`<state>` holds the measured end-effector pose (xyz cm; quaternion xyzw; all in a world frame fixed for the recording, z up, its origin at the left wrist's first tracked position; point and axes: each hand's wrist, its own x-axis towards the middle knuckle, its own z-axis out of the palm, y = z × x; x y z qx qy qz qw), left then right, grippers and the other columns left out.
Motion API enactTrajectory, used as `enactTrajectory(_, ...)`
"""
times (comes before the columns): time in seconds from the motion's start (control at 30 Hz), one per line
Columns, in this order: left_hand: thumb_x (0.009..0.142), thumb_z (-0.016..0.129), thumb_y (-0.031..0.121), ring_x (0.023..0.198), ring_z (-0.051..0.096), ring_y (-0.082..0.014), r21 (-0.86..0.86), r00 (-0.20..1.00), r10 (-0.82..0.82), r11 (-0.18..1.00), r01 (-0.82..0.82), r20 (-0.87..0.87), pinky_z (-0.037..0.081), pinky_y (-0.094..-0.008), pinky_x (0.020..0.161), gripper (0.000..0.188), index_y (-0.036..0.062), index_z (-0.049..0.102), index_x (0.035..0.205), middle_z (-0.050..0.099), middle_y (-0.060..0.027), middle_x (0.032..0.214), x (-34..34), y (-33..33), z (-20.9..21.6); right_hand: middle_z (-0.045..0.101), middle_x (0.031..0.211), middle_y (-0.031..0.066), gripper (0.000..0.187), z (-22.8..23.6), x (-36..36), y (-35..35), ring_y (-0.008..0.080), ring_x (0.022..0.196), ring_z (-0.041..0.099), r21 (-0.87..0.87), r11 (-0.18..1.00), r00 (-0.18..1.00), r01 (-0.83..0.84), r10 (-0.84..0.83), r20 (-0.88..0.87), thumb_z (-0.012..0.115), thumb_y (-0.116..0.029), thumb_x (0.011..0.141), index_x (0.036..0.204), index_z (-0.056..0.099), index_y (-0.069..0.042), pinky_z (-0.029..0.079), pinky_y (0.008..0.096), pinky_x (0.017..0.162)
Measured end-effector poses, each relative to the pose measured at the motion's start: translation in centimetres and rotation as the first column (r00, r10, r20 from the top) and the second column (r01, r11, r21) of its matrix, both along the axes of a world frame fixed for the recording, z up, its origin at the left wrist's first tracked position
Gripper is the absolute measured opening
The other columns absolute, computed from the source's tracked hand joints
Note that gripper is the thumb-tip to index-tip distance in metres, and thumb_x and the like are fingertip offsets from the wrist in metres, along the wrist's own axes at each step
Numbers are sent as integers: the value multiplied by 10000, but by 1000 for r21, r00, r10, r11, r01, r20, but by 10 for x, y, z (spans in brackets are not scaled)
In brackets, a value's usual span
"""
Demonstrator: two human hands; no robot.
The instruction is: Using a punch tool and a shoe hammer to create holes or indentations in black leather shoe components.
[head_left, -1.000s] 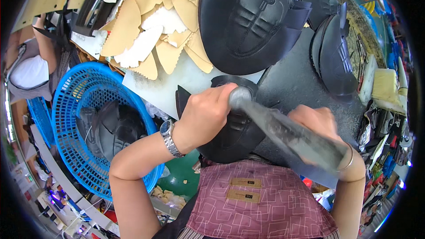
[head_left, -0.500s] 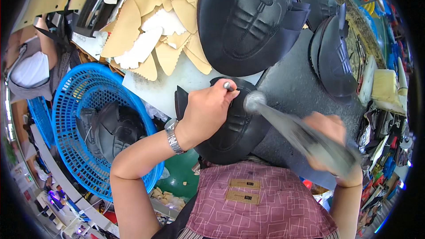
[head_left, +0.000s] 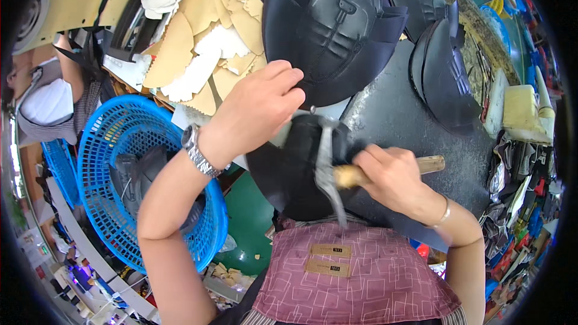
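**Black board (head_left: 391, 99) bears shoe pieces (head_left: 346, 45) as hammer (head_left: 348, 177) hangs right of basket (head_left: 99, 186)**

Closed around the hammer's wooden handle, a right hand (head_left: 391, 177) holds the tool well to the right of the basket. The grey head, blurred, shows over a black upper (head_left: 289, 189), which lies just right of the basket. Nearer the basket's right rim hangs the left hand (head_left: 256, 111), fingers curled; a small metal tip (head_left: 312, 109) shows just beside them, though whether it is gripped cannot be told.

The hammer looks stiff and head-heavy, a tool best held by the bare wood, clear of the metal. The upper looks thin, smooth and bendable, likely light and perhaps slippery; its outer edge, away from the hammer head, seems the surest place to take hold.

Tan scraps (head_left: 171, 48) are heaped beyond the basket, black pieces (head_left: 138, 174) lie inside it, and another person (head_left: 48, 108) shows to its upper left.
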<state>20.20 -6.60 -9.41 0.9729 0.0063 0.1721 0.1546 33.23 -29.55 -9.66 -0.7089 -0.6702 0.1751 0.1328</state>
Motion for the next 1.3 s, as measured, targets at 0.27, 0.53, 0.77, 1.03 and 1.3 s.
enactTrajectory(0.27, 658, 588, 107, 858, 539, -185, 388, 930, -234, 859, 335, -285, 493, -268, 660, 106, 62, 521, 727, 555, -84, 875, 6, 0, -12, 569, 764, 110, 195, 9, 150, -75, 286, 661, 551, 211, 585, 590, 783, -806, 45, 657, -131, 730, 851, 561, -11, 440, 349, 597)
enactTrajectory(0.53, 669, 572, 91, 605, 567, -195, -370, 796, -496, 852, 370, -346, 475, -322, 485, 101, 58, 477, 674, 505, -54, 639, -57, -79, 31, 603, 907, 69, 285, 16, 135, -64, 184, 776, 599, 389, 730, 740, 562, -654, 158, 681, -111, 744, 1015, 613, -50, 471, 297, 678)
enactTrajectory(0.77, 729, 642, 105, 697, 608, -209, -635, 865, -400, 762, 130, -303, 498, -284, 552, 143, 29, 547, 804, 585, -84, 815, -72, -79, 17, 604, 718, 163, 237, 34, 29, 12, 328, 603, 591, 71, 993, 974, 94, -77, -213, 688, -142, 743, 892, 592, 16, 470, 373, 534)
enactTrajectory(1.03, 886, 534, 51, 757, 634, -122, -920, 892, 286, 73, -384, -350, 511, -230, 666, 109, -27, 534, 962, 651, -77, 835, -35, -54, -26, 618, 830, 127, 176, 25, 14, 7, 286, 680, 597, -68, 980, 948, 186, -197, -251, 691, -128, 762, 875, 622, -12, 451, 336, 671)
enactTrajectory(1.3, 840, 598, 58, 615, 647, -145, -832, 866, 444, 372, -411, -229, 500, -236, 557, 69, 3, 564, 864, 644, -98, 695, -23, -64, -45, 621, 815, 101, 257, 22, 22, 8, 298, 616, 603, 128, 984, 966, 122, -88, -245, 617, -10, 670, 924, 576, -17, 483, 363, 557)
